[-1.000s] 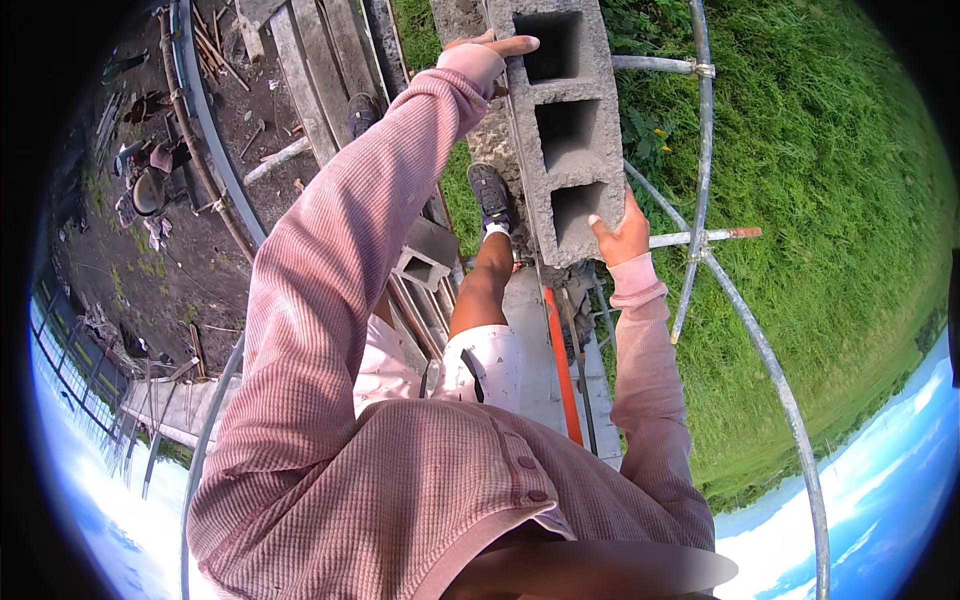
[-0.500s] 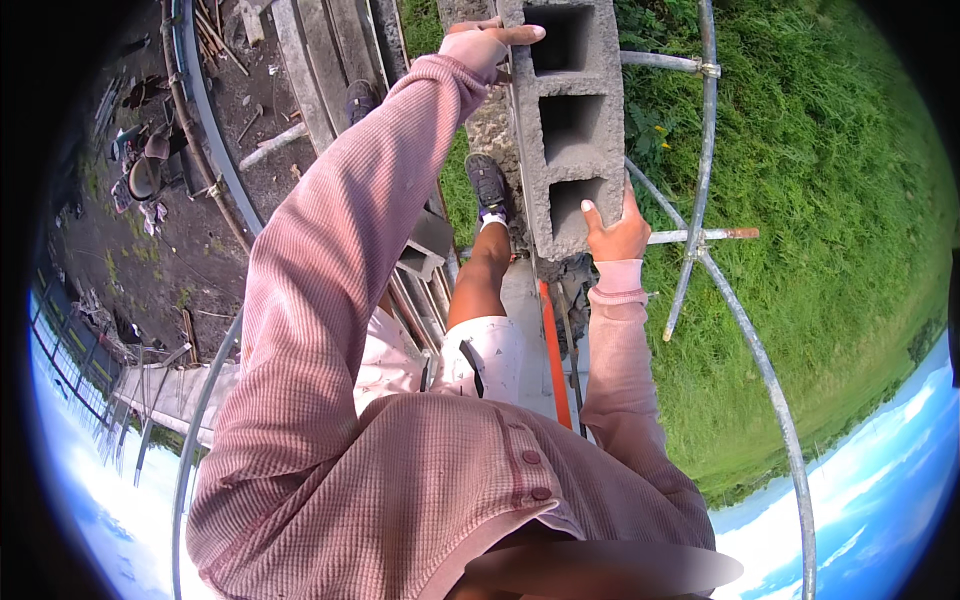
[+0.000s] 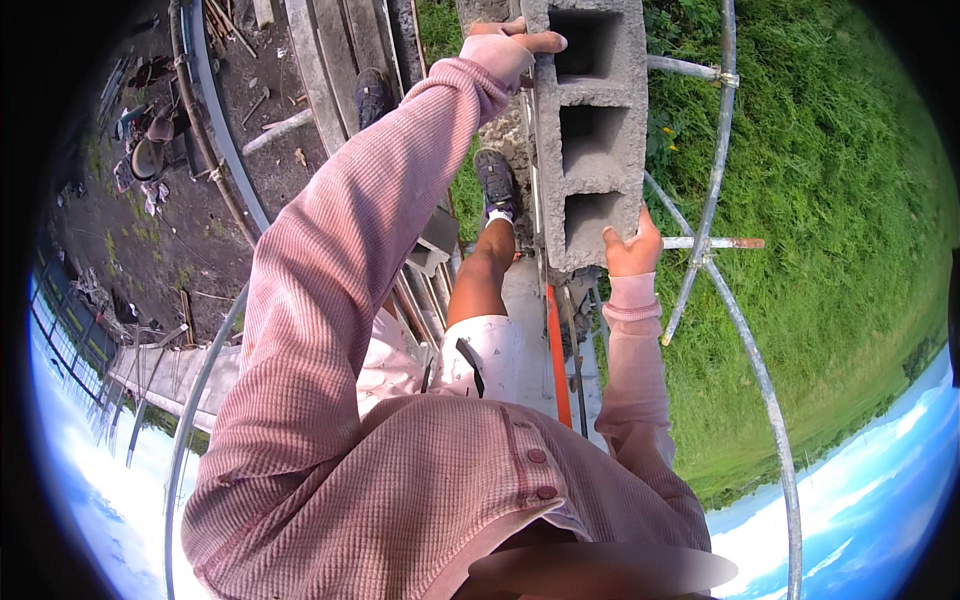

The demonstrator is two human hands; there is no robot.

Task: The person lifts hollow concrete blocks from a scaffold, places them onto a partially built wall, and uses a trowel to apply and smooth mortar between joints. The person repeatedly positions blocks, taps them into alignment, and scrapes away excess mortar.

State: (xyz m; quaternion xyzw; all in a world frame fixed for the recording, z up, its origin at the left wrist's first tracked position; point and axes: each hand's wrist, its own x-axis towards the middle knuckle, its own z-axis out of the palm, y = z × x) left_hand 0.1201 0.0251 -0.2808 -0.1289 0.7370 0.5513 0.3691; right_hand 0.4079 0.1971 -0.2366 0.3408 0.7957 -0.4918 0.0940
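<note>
A grey hollow concrete block (image 3: 595, 93), with its open cells facing up, lies lengthwise ahead of me at the top of the view. My left hand (image 3: 508, 45) grips its far left side, one finger reaching over the upper edge. At the near right corner, my right hand (image 3: 632, 250) clasps the block with the thumb on top. Its other fingers are partly hidden behind the block's side. The block's underside cannot be seen.
Grey scaffold pipes (image 3: 711, 190) cross to the right, above green grass (image 3: 830, 270). Wooden planks (image 3: 325, 70) run at the far left, one shoe beside them. Another small block (image 3: 435, 240) lies near my leg. An orange bar (image 3: 558, 360) stands below the held block.
The block and both my hands appear slightly lower and farther right, though the surroundings shift a little too. Both hands keep their hold.
</note>
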